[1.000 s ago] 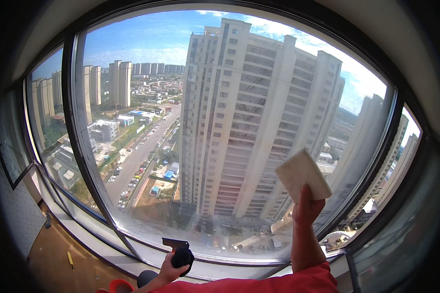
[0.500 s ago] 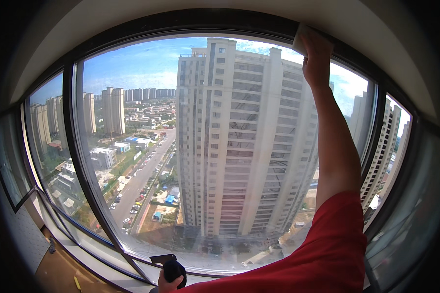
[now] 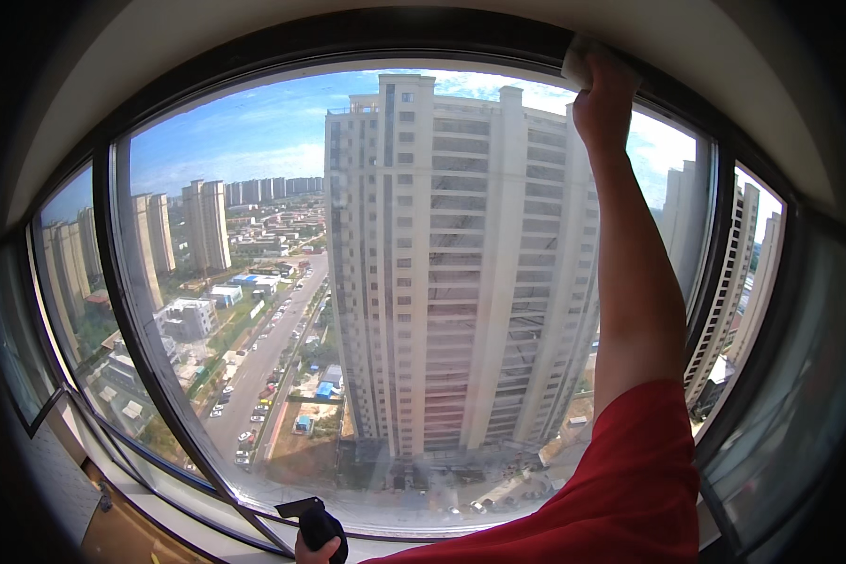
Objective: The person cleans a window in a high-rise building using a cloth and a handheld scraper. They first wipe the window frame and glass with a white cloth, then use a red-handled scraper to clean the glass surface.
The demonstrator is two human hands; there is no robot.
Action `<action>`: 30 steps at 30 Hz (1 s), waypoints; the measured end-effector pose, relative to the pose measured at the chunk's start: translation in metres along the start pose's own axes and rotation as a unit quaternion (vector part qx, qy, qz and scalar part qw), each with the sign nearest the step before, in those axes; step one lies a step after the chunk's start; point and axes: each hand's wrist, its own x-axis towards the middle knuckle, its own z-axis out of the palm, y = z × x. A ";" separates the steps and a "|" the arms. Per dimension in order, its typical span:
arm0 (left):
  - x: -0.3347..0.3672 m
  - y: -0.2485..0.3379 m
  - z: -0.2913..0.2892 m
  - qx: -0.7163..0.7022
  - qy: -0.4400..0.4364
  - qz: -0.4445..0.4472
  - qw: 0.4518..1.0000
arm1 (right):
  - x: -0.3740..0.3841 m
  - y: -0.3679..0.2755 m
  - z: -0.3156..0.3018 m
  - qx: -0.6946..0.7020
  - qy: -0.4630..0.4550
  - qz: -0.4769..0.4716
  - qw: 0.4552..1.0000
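My right arm, in a red sleeve, is stretched up to the top of a large window. My right hand [image 3: 605, 101] is closed on a pale wiping cloth or pad [image 3: 576, 62] and presses it against the dark upper window frame [image 3: 423, 36]. The hand covers part of the pad. At the bottom edge, my left hand [image 3: 314, 551] grips a black tool [image 3: 320, 526] with a rounded body and a flat plate jutting to the left; its exact kind I cannot make out. Between the hands stretches the window pane [image 3: 254, 310], hazy and streaked low down.
Dark upright bars [image 3: 141, 320] divide the window, with narrower panes at both sides. A white sill [image 3: 174, 512] runs along the bottom left, above a brown surface [image 3: 127, 536]. Outside the glass stand a tall building [image 3: 461, 282] and a road with parked cars.
The view has turned slightly right, so the window and the building sit further left. My right hand stays on the upper frame with the pad; the left hand's tool appears slightly lower and further left.
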 end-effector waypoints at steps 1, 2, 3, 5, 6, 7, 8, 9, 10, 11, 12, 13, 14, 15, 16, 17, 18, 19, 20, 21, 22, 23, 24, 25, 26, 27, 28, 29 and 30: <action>0.005 0.000 0.004 0.010 0.003 0.024 1.000 | 0.008 -0.038 0.011 -0.009 0.022 -0.031 0.999; 0.010 0.003 0.005 0.015 -0.048 -0.048 0.998 | 0.011 -0.076 0.023 0.052 0.026 -0.072 0.996; 0.023 0.008 0.019 0.094 -0.042 0.023 0.994 | 0.014 -0.110 0.036 0.037 0.032 -0.099 0.994; 0.030 0.020 0.050 0.083 -0.032 0.021 0.996 | 0.024 -0.144 0.043 0.071 -0.013 -0.118 0.990; 0.030 0.029 0.063 0.077 -0.037 0.010 0.996 | 0.030 -0.134 0.032 0.078 -0.025 -0.120 0.989; 0.030 0.033 0.066 0.105 -0.044 0.018 0.993 | 0.033 -0.127 0.024 0.092 -0.039 -0.120 0.988; 0.028 0.033 0.066 0.112 -0.044 0.019 0.993 | 0.029 -0.101 0.017 0.068 -0.041 -0.101 0.992; 0.024 0.032 0.064 0.120 -0.038 0.022 0.992 | 0.021 -0.061 0.011 0.050 -0.041 -0.080 0.995; 0.022 0.029 0.066 0.128 -0.047 0.046 0.990 | 0.016 -0.008 0.003 0.008 -0.016 -0.087 0.996; 0.018 0.026 0.065 0.138 -0.047 0.074 0.986 | 0.006 0.029 -0.015 0.001 -0.067 -0.016 0.998; 0.011 0.025 0.064 0.150 -0.046 0.099 0.983 | 0.001 0.060 -0.024 -0.044 -0.081 0.008 0.996; 0.008 0.024 0.067 0.117 -0.049 0.060 0.990 | 0.001 0.074 -0.037 -0.007 -0.086 0.087 0.992; 0.006 0.023 0.068 0.084 -0.052 0.021 0.995 | 0.007 0.074 -0.030 -0.040 -0.061 0.030 0.997; 0.003 0.025 0.067 0.059 -0.056 -0.022 0.996 | 0.007 0.067 -0.021 -0.076 -0.039 -0.020 0.996; 0.004 0.022 0.063 0.053 -0.068 -0.008 0.996 | 0.013 0.025 -0.013 0.019 -0.037 -0.033 0.999; 0.005 0.022 0.070 0.054 -0.055 -0.003 0.997 | 0.015 -0.009 -0.002 0.057 0.017 -0.106 0.993; 0.005 0.030 0.081 0.090 -0.058 -0.015 0.994 | 0.012 -0.046 0.006 0.085 0.036 -0.128 0.987; 0.003 0.046 0.090 0.130 -0.055 -0.026 0.990 | 0.013 -0.074 0.003 0.025 -0.018 -0.132 0.991; 0.002 0.056 0.101 0.148 -0.045 -0.043 0.987 | 0.014 -0.078 -0.002 0.040 0.018 -0.125 0.991; -0.003 0.060 0.105 0.142 -0.041 -0.033 0.988 | 0.011 -0.062 -0.006 0.043 0.003 -0.121 0.992; -0.006 0.059 0.107 0.131 -0.042 -0.023 0.990 | 0.008 -0.031 -0.013 0.044 -0.012 -0.123 0.991; -0.005 0.056 0.107 0.120 -0.041 -0.009 0.992 | 0.004 0.005 -0.017 0.047 -0.023 -0.123 0.991; -0.003 0.044 0.093 0.129 -0.054 0.012 0.990 | -0.003 0.051 -0.023 -0.002 -0.024 -0.099 0.995; -0.005 0.037 0.085 0.128 -0.053 0.018 0.990 | -0.011 0.089 -0.039 -0.011 -0.024 -0.063 0.998; -0.010 0.033 0.080 0.129 -0.047 0.026 0.990 | -0.017 0.122 -0.049 -0.054 -0.065 0.008 0.996; -0.014 0.034 0.079 0.132 -0.044 0.031 0.990 | -0.013 0.137 -0.062 -0.072 -0.074 0.058 0.993; -0.014 0.036 0.080 0.129 -0.045 0.021 0.990 | -0.009 0.141 -0.060 -0.047 -0.086 0.083 0.992; -0.013 0.039 0.082 0.126 -0.047 0.010 0.991 | -0.003 0.142 -0.054 -0.023 -0.099 0.109 0.989; -0.017 0.047 0.085 0.128 -0.041 -0.001 0.991 | -0.001 0.109 -0.044 0.003 -0.079 0.040 0.996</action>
